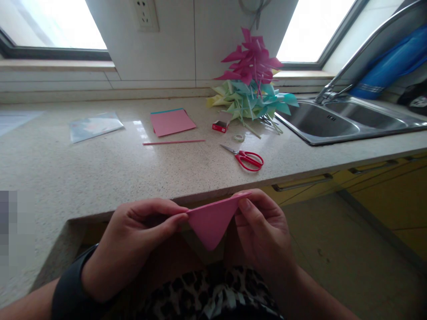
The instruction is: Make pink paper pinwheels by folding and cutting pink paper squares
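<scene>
Holding: folded pink paper triangle point(211, 222), point down, near the viewer, just off the near edge of the speckled stone countertop point(100, 173)
Left hand point(133, 240): fingertips pinching the triangle's left corner
Right hand point(263, 231): thumb and fingers clamped on its right corner
Beyond, on the counter: red-handled scissors point(245, 158), thin pink stick point(173, 142), flat pink paper sheets point(171, 122)
Far: heap of pink and teal paper pinwheels point(251, 80)
Far right: steel sink point(347, 118)
</scene>
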A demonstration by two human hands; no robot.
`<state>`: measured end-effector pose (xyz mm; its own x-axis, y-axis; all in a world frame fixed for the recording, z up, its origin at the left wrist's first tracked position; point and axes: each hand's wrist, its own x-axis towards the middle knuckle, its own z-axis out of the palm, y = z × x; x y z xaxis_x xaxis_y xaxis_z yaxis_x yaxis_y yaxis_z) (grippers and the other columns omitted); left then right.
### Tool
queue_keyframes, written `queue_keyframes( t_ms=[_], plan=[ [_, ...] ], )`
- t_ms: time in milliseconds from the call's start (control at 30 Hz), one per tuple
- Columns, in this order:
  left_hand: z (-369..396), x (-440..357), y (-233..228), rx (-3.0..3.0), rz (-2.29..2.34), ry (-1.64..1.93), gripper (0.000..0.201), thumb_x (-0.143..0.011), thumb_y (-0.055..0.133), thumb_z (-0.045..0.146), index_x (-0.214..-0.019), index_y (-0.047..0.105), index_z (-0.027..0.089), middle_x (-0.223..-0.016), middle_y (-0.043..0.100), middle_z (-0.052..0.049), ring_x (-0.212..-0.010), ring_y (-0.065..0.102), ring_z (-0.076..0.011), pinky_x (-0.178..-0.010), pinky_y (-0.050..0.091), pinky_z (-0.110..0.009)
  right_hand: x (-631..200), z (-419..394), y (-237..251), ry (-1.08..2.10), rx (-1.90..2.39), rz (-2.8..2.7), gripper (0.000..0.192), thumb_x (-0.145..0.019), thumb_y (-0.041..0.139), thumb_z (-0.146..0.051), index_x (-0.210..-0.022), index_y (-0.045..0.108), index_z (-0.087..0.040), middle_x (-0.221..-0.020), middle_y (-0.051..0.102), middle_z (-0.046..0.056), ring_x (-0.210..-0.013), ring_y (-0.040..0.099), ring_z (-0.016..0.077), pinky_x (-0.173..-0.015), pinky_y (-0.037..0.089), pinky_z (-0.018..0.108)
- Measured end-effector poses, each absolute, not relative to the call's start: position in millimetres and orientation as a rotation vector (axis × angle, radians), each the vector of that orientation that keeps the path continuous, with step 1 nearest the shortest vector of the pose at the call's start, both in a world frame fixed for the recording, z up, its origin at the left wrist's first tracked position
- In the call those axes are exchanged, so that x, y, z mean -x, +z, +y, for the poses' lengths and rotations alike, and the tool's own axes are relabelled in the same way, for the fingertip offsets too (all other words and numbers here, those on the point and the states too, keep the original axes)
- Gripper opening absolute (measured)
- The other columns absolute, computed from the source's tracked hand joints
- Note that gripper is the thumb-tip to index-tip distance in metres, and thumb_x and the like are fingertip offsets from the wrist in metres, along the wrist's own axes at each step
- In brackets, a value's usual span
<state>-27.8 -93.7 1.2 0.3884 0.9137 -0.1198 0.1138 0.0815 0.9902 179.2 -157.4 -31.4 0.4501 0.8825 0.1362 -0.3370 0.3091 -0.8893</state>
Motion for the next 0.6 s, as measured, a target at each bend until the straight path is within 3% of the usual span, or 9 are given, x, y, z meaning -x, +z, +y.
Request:
queue_keyframes(
  t_ms=[600],
  plan=[
    [-94.1, 25.8, 6.1, -1.404, 0.965, 0.892, 0.005, -0.077, 0.084, 0.028, -0.081, 0.081, 0.026, -0.077, 0.079, 0.001, -0.067, 0.072, -0.0103, -0.062, 0.056, -0.012, -175.4, -158.1, -26.3, 0.975, 0.853, -0.573, 0.008, -0.081, 0.082, -0.031, -0.082, 0.077, -0.025, -0.075, 0.071, -0.003, -0.069, 0.062, 0.0070, -0.068, 0.054, 0.015]
  ],
)
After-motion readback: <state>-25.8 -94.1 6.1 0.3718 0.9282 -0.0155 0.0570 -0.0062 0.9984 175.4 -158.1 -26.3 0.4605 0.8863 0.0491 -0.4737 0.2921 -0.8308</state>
